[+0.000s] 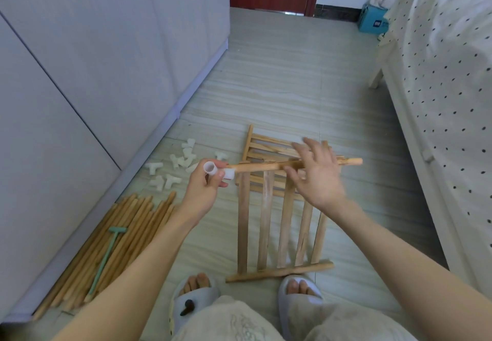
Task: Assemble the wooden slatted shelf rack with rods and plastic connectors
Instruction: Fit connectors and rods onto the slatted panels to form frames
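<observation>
A wooden slatted shelf panel point(266, 220) stands tilted in front of me, its lower rail point(279, 271) on the floor by my slippers. My left hand point(205, 188) pinches a white plastic connector point(217, 171) fitted on the left end of the panel's top rail point(351, 161). My right hand point(316, 175) hovers over that rail with fingers spread and relaxed, holding nothing. A second slatted panel point(266, 146) lies flat on the floor behind.
Loose white connectors point(173, 170) are scattered on the floor at left. A bundle of wooden rods point(114, 244) lies along the cabinet point(93, 74), with a green mallet point(106, 255) on top. A bed point(447, 101) borders the right. A blue box point(371, 19) sits far back.
</observation>
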Available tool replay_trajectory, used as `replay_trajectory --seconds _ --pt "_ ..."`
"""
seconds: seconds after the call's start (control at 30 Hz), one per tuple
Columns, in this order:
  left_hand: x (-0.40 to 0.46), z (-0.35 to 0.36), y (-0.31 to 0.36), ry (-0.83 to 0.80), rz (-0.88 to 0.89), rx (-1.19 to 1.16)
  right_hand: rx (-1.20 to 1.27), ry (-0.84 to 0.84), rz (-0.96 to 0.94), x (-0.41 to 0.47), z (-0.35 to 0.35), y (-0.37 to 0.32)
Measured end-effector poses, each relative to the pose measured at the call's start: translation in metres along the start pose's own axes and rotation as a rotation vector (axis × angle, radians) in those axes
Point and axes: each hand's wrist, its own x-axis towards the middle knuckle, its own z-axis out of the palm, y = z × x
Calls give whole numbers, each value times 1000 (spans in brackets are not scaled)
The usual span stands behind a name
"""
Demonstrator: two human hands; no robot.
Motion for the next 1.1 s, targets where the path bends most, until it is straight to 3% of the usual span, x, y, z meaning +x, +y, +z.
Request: replay_trajectory --seconds 0.1,0.17,0.4,0.87,1.1 --pt "1 4 4 -39 66 -27 -73 -294 -251 21 7 -23" --pt "-1 4 2 -43 82 -38 -59 -380 -269 31 11 -35" --pt "-4 -15 -10 126 80 -92 -64 -271 -247 21 17 -39" --pt "-18 -14 -21 -24 -6 -235 -100 -218 -278 -2 11 -43" --pt "-16 -14 -23 -179 -7 -210 -123 -173 -330 -6 12 -44"
